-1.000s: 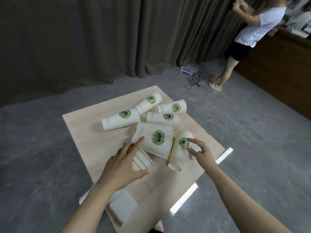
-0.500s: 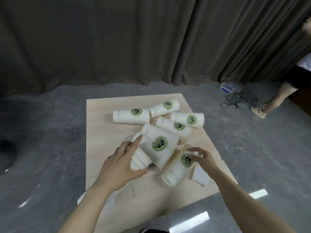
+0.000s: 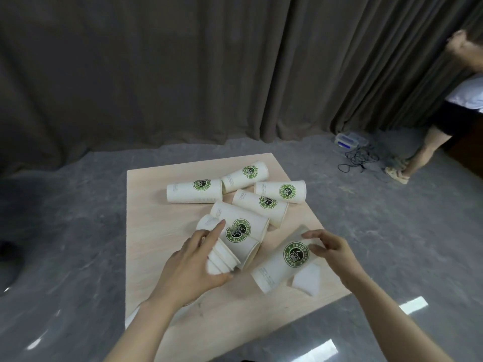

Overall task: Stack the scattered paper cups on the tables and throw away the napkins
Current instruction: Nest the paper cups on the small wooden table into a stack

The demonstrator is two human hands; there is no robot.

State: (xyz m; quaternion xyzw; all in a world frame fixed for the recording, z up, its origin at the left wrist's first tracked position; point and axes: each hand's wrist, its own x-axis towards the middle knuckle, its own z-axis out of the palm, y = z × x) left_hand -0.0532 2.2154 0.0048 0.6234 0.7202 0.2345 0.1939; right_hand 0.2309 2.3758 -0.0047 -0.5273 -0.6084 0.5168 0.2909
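Several white paper cups with green logos lie on their sides on a light wooden table. My left hand grips the narrow end of a nested stack of cups at the table's middle. My right hand holds a single cup lying on its side near the right edge, fingers curled over its logo end. A white napkin lies under and beside that cup. Other cups lie further back.
A white napkin corner peeks out by my left forearm at the table's near left edge. Grey floor surrounds the table, dark curtains hang behind. A person stands at the far right beside cables and a small box.
The view has shifted as my head moved. My right hand has closed further round the single cup, which has turned slightly; the left hand stays on the stack.
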